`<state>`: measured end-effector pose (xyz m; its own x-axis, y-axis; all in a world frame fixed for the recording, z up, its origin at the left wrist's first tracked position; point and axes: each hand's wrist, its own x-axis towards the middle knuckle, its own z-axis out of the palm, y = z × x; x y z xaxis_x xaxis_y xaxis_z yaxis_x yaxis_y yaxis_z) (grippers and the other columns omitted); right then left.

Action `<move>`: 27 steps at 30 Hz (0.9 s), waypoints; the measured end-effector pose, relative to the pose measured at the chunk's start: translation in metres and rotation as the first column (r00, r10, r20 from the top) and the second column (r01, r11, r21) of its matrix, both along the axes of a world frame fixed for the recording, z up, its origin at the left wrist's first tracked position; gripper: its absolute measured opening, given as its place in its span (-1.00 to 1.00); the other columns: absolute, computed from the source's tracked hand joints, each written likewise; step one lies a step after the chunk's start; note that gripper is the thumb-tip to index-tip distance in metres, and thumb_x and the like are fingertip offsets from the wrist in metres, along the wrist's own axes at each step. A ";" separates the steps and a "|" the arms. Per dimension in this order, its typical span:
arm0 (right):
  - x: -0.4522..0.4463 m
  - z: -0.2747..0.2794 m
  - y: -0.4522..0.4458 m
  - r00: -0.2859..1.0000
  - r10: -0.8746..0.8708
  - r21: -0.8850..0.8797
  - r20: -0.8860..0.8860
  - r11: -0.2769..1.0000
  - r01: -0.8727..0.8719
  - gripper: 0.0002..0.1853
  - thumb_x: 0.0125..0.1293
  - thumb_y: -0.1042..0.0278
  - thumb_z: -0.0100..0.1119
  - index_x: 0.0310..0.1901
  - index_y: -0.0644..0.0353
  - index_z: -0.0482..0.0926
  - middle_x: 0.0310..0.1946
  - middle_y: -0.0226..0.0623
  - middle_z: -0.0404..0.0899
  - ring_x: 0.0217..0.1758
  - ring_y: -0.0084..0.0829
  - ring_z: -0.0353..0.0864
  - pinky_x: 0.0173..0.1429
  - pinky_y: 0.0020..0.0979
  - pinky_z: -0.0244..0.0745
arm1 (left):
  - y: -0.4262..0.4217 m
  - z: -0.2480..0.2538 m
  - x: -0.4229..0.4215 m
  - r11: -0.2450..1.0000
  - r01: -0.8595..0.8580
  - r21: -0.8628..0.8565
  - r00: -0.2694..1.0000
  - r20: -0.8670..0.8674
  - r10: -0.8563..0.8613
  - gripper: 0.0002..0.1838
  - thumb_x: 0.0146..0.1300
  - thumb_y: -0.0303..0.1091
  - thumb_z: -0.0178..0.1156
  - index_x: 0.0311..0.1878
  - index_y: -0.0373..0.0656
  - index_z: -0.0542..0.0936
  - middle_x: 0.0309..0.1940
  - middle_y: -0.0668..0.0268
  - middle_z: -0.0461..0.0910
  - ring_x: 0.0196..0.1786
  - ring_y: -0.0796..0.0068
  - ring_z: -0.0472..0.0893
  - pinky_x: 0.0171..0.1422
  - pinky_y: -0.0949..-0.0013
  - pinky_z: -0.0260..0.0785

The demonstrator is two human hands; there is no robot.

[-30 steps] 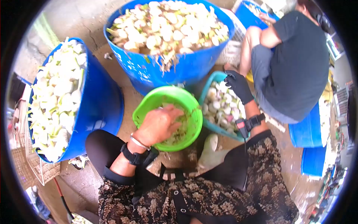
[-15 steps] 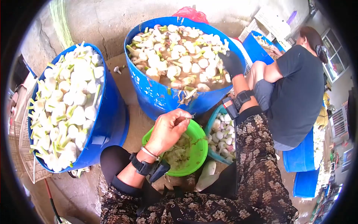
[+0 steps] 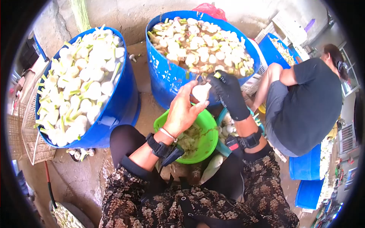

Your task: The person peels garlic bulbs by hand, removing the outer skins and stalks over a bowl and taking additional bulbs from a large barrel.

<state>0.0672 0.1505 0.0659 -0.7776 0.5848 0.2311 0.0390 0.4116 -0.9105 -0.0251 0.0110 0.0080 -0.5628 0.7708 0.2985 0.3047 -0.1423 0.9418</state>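
Grey concrete wall [image 3: 110, 17] stands behind a brown floor [image 3: 81, 173], which looks wet in some places. On this floor are two big blue tubs: the left tub [image 3: 123, 104] is heaped with white bulbs having green stems, and the middle tub [image 3: 163, 81] holds similar bulbs in brownish liquid. At the right side sits another person [image 3: 308, 106] in a dark shirt, with the back partly turned. Before the wearer's knees is a green basin [image 3: 207, 123] with pale scraps inside, and just beside it a teal basin [image 3: 223, 147] containing whitish bulbs. Above the green basin the two hands come near each other. Black-gloved right hand [image 3: 228, 93] has its fingers closed on one white bulb [image 3: 200, 92], at the stem side. Bare left hand [image 3: 184, 114] keeps thumb and fingers around its other side; whether they press it, I cannot tell.
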 end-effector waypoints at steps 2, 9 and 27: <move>0.010 -0.011 -0.017 0.992 0.063 0.005 -0.113 0.998 -0.063 -0.81 0.32 0.33 0.15 -0.16 0.28 0.55 -0.55 -0.40 0.49 -0.56 -0.63 0.41 -0.46 -0.49 0.34 | -0.002 -0.013 0.007 0.999 -0.006 0.045 0.999 0.039 0.004 -0.34 0.07 -0.32 0.39 0.24 -0.26 0.38 -0.03 0.07 0.54 -0.05 0.23 0.60 0.05 0.30 0.45; 0.048 -0.031 -0.032 0.975 0.218 -0.299 -0.034 0.929 -0.218 -0.62 0.42 0.39 0.01 0.23 0.24 0.39 -0.55 -0.44 0.47 -0.59 -0.68 0.39 -0.54 -0.57 0.32 | -0.007 -0.012 0.012 0.994 -0.106 -0.007 0.971 -0.216 0.102 -0.36 0.07 -0.34 0.43 0.21 -0.27 0.40 -0.08 0.23 0.55 -0.09 0.44 0.59 0.04 0.37 0.46; 0.055 -0.039 0.004 0.983 0.175 -0.316 -0.051 0.931 -0.182 -0.63 0.35 0.39 0.10 0.17 0.24 0.49 -0.50 -0.49 0.49 -0.53 -0.71 0.36 -0.46 -0.60 0.30 | -0.002 -0.012 0.001 0.905 0.357 0.231 0.631 0.655 -0.416 -0.54 0.25 -0.32 0.21 0.18 -0.28 0.42 -0.23 0.31 0.54 -0.29 0.58 0.53 -0.17 0.43 0.50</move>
